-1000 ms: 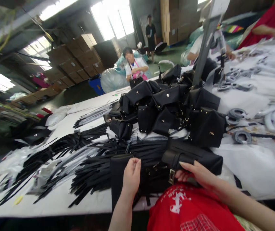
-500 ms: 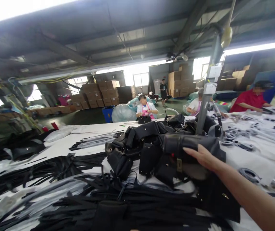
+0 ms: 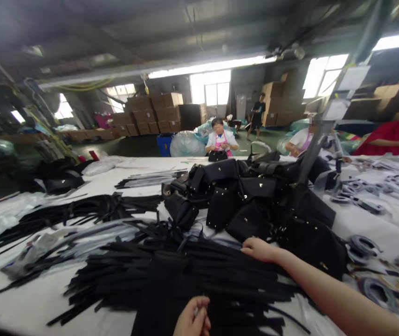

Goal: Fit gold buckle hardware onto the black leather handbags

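At the bottom centre, my left hand [image 3: 194,318] has its fingers curled in against the thumb; whatever they pinch is too small to name. Beside it a black bag piece [image 3: 159,284] lies over a spread of flat black straps [image 3: 115,275]. My right hand [image 3: 260,249] is at the far edge of these straps, fingers bent and close together, their tips hidden. Just beyond it rises a heap of black bags [image 3: 251,219] with small gold-coloured metal fittings.
A slanting metal post [image 3: 313,156] stands behind the heap. Grey coiled strips [image 3: 362,247] lie at the right, more black straps [image 3: 91,207] at the left. A co-worker in a pink apron [image 3: 221,140] sits across the white table [image 3: 112,317]; others are farther right.
My right hand has left the bag on the heap and come down and left to the straps. That bag's gold clasp no longer shows. My left hand has come into view at the bottom.
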A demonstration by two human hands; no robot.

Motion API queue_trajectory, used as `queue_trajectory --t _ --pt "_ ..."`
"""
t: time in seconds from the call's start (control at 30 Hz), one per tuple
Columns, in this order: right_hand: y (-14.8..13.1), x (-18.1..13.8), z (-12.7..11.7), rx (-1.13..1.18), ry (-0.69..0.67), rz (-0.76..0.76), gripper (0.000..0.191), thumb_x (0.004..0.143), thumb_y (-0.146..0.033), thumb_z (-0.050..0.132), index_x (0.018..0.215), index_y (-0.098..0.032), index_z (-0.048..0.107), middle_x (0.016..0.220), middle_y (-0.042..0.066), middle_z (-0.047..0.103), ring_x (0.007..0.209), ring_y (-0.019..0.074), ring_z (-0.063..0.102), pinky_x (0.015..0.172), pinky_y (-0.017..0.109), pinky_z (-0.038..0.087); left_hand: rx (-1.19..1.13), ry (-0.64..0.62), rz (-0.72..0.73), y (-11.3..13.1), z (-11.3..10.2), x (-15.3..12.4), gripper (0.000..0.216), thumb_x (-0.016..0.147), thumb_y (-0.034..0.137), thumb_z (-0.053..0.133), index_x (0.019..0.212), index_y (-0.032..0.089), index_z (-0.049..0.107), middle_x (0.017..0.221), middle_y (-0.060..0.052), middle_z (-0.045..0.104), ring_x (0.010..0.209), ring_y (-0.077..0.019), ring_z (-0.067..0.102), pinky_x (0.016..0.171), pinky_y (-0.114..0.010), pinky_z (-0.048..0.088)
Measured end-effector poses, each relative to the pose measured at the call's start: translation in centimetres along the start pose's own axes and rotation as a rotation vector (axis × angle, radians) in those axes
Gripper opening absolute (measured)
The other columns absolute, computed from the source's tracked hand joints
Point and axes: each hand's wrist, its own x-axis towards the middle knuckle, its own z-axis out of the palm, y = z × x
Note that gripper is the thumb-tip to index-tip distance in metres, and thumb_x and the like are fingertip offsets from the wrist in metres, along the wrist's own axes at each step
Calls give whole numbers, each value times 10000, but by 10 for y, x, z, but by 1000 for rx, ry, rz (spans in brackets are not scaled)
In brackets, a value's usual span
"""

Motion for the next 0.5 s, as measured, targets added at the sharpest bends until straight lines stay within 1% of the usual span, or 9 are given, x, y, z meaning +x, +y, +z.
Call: queue_trajectory --t 0.03,0.07,0.1,0.17,0.3,0.4,0.5 --pt "6 -8 19 12 -70 -5 261 785 -413 622 751 -185 745 869 69 740 849 233 653 809 285 462 -14 31 30 3 0 -8 478 635 520 711 928 147 650 570 3 599 478 -117 533 526 -242 412" --pt "12 -14 34 26 -128 -1 285 801 -425 601 783 -182 749 895 75 740 865 236 650 822 290 458 -6 35 22 7 0 -15 463 650 485 710 939 128 650 579 2 603 495 -114 542 541 -238 422" --pt "20 -18 45 39 -173 12 319 822 -437 569 820 -175 751 923 88 737 883 243 647 833 300 453 -5 59 12 11 0 -19 434 663 448 706 938 117 652 576 7 600 492 -105 537 542 -231 424" --pt "35 -22 60 53 -231 57 397 860 -459 498 879 -149 746 969 125 729 907 266 640 846 330 447 -19 77 -17 18 -2 -23 368 686 364 694 945 106 655 576 12 603 490 -92 536 535 -215 430" --pt "58 -25 76 55 -289 116 485 882 -483 426 907 -107 732 991 178 717 917 305 639 849 368 444 -68 137 -49 14 -9 -23 233 709 224 636 902 96 655 594 4 612 478 -74 535 499 -190 438" --pt "64 -30 84 56 -305 111 503 884 -493 403 905 -109 727 981 176 719 911 308 648 841 364 449 -93 158 -48 6 -11 -23 169 669 114 568 822 100 637 576 14 600 436 -55 505 451 -165 407" --pt "64 -31 94 54 -306 97 517 883 -514 393 893 -124 732 974 171 724 902 309 652 837 366 455 -110 175 -46 -2 -10 -21 178 609 69 508 749 117 609 524 35 563 386 -48 458 395 -156 361"
